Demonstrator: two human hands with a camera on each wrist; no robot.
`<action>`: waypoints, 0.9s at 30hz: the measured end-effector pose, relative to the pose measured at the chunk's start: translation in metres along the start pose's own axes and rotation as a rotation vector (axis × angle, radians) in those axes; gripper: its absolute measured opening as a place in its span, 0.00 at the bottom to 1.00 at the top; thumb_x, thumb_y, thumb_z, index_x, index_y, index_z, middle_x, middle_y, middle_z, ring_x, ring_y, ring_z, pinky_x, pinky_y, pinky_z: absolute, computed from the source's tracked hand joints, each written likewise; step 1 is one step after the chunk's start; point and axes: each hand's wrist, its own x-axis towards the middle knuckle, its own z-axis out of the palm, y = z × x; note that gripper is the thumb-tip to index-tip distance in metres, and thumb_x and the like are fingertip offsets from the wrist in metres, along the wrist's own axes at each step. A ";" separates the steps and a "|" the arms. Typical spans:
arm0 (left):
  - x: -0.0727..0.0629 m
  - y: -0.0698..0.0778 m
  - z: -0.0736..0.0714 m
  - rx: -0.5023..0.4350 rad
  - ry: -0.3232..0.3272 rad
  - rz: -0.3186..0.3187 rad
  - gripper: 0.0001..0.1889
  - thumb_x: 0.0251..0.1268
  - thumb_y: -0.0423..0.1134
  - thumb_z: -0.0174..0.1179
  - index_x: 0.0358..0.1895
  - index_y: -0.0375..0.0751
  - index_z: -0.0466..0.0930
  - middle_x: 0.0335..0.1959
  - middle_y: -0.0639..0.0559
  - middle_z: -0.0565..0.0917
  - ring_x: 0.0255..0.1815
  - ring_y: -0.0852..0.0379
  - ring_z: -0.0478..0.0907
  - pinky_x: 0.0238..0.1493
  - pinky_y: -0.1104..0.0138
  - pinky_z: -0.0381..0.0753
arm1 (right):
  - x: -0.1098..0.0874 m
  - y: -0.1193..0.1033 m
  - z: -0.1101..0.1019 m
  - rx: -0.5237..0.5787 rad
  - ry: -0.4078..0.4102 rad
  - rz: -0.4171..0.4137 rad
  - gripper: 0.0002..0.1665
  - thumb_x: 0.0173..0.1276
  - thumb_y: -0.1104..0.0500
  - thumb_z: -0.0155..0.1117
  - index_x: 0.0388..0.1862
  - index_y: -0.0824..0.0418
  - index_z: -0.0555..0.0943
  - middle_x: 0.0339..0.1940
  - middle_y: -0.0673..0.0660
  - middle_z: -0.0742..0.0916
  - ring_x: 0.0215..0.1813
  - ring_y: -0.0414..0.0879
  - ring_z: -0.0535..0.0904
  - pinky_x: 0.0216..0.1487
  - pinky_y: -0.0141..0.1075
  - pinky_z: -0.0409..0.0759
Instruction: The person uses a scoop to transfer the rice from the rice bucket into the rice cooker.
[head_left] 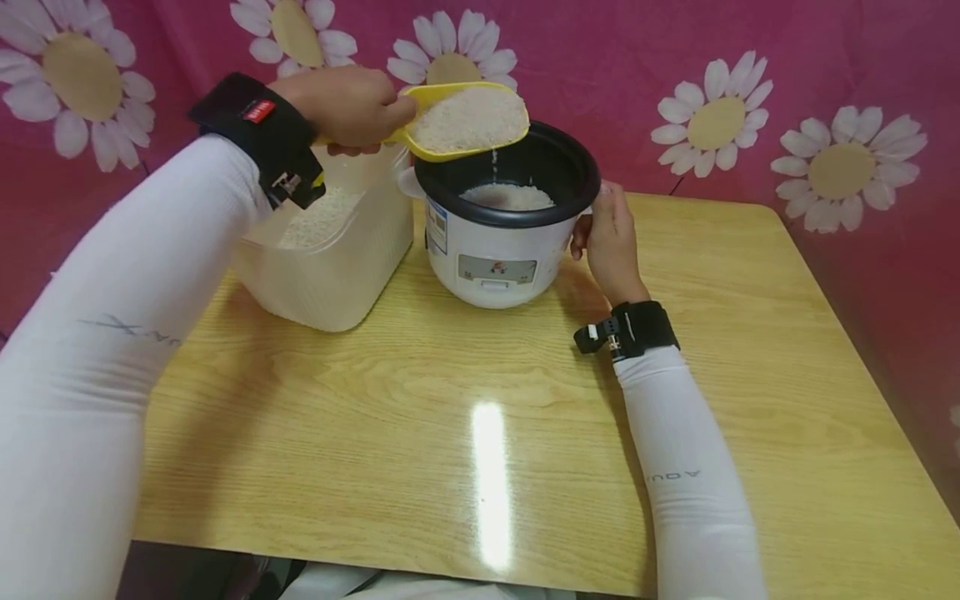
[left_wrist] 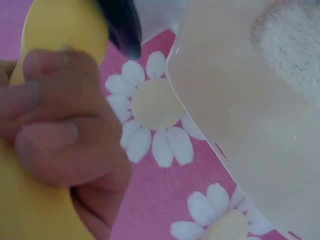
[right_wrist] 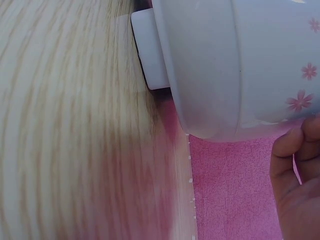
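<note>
In the head view my left hand (head_left: 348, 104) grips a yellow scoop (head_left: 431, 152) heaped with white rice (head_left: 474, 119). The scoop is over the left part of the rice cooker's open black pot, and a few grains fall from its edge. More rice (head_left: 513, 197) lies inside the pot. My right hand (head_left: 611, 237) holds the white rice cooker (head_left: 491, 271) by its right side handle, which the fingers mostly hide. Curled fingers (left_wrist: 55, 130) wrap the yellow handle in the left wrist view. The right wrist view has the fingertips (right_wrist: 289, 142) against the cooker's flowered side.
Left of the cooker stands a translucent plastic bin (head_left: 322, 283) holding rice (head_left: 318, 218), below my left forearm. Both stand on a wood-grain table (head_left: 420, 400). Behind the table hangs a pink cloth (head_left: 592, 50) with white flowers.
</note>
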 end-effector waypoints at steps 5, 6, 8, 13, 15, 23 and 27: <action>0.007 0.012 0.010 0.139 0.076 0.084 0.31 0.83 0.56 0.28 0.32 0.39 0.76 0.23 0.50 0.72 0.23 0.51 0.70 0.27 0.63 0.72 | 0.001 0.000 0.002 0.019 0.003 -0.006 0.15 0.86 0.41 0.39 0.55 0.45 0.70 0.23 0.50 0.74 0.22 0.43 0.70 0.23 0.30 0.74; 0.007 0.013 0.012 0.154 0.090 0.101 0.31 0.83 0.55 0.28 0.31 0.39 0.75 0.24 0.49 0.72 0.24 0.50 0.70 0.27 0.63 0.71 | 0.002 0.000 0.003 0.026 0.004 -0.007 0.15 0.86 0.41 0.39 0.55 0.45 0.70 0.22 0.50 0.74 0.21 0.43 0.70 0.22 0.30 0.74; 0.008 0.016 0.016 0.179 0.110 0.121 0.31 0.83 0.55 0.28 0.29 0.39 0.74 0.26 0.47 0.72 0.26 0.50 0.69 0.30 0.62 0.69 | 0.002 0.001 0.004 0.040 0.003 -0.006 0.15 0.86 0.43 0.39 0.55 0.46 0.71 0.21 0.49 0.74 0.20 0.42 0.70 0.22 0.30 0.73; 0.008 0.023 0.022 0.241 0.169 0.124 0.32 0.83 0.56 0.26 0.29 0.38 0.72 0.31 0.44 0.70 0.33 0.45 0.72 0.35 0.57 0.71 | 0.002 0.000 0.004 0.038 0.002 -0.003 0.15 0.86 0.42 0.39 0.55 0.46 0.71 0.20 0.49 0.74 0.20 0.42 0.70 0.22 0.30 0.73; 0.006 0.026 0.024 0.252 0.202 0.117 0.32 0.83 0.57 0.26 0.32 0.37 0.73 0.33 0.43 0.72 0.34 0.43 0.74 0.36 0.56 0.72 | 0.002 -0.001 0.004 0.032 0.006 0.002 0.15 0.86 0.41 0.39 0.54 0.45 0.71 0.21 0.49 0.74 0.20 0.42 0.70 0.22 0.30 0.73; 0.004 0.032 0.030 0.289 0.353 0.120 0.31 0.83 0.55 0.31 0.34 0.35 0.76 0.29 0.43 0.74 0.31 0.42 0.76 0.33 0.54 0.75 | 0.000 -0.003 0.004 0.026 0.003 -0.003 0.15 0.85 0.40 0.39 0.53 0.45 0.70 0.22 0.49 0.74 0.21 0.42 0.70 0.22 0.30 0.74; 0.005 0.032 0.032 0.312 0.434 0.110 0.29 0.83 0.55 0.36 0.36 0.34 0.76 0.27 0.43 0.74 0.29 0.41 0.76 0.34 0.51 0.81 | 0.000 -0.003 0.004 0.029 0.004 -0.007 0.15 0.86 0.41 0.39 0.53 0.46 0.71 0.22 0.49 0.74 0.21 0.42 0.70 0.22 0.30 0.73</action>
